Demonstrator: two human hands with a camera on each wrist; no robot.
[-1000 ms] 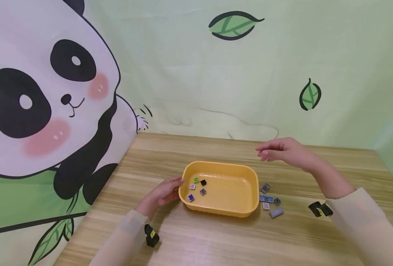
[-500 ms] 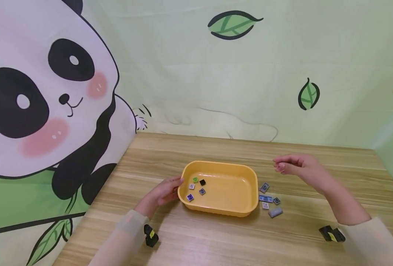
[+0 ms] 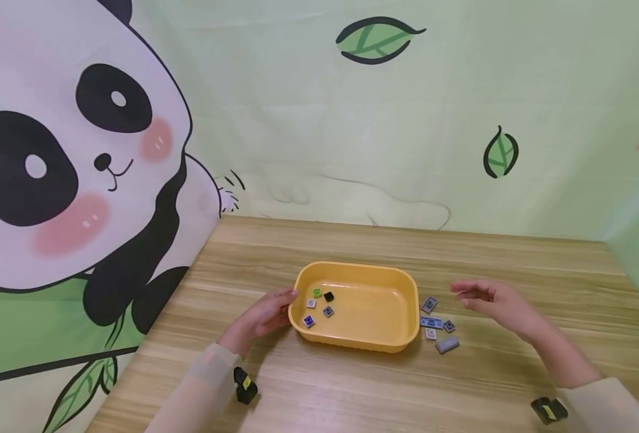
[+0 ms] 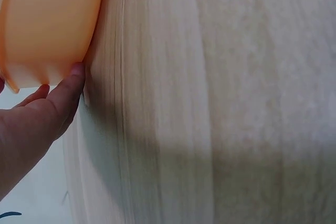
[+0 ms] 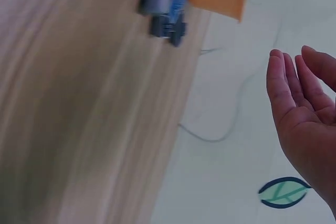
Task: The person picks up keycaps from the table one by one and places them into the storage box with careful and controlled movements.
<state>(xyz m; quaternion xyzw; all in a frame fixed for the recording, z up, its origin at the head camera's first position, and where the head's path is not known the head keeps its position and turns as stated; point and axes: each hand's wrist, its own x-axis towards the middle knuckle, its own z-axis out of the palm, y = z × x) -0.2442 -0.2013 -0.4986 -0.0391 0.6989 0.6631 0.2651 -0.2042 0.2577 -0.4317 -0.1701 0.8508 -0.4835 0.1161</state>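
A yellow plastic tray point(image 3: 362, 347) sits on the wooden table, with several small toy bricks near its left end: a green brick point(image 3: 317, 293), a black brick point(image 3: 328, 296), a white, a grey and a dark blue one. My left hand point(image 3: 262, 313) holds the tray's left end, its fingers against the outer wall in the left wrist view. To the right of the tray my right hand point(image 3: 500, 304) hovers over the table, fingers relaxed and holding nothing. Nearest to it lie loose bricks: a grey brick point(image 3: 430, 305), a light blue plate point(image 3: 431, 323) and a grey-lilac brick point(image 3: 447, 344).
A small white brick point(image 3: 430, 334) and a dark grey brick point(image 3: 449, 326) lie among the loose pieces. Behind the wooden table point(image 3: 351, 397) hangs a pale green backdrop point(image 3: 297, 120) with a panda point(image 3: 130, 156) at the left.
My right hand has come down and toward the right, from beyond the tray's far right corner to beside the loose bricks. The left hand stays at the tray's end.
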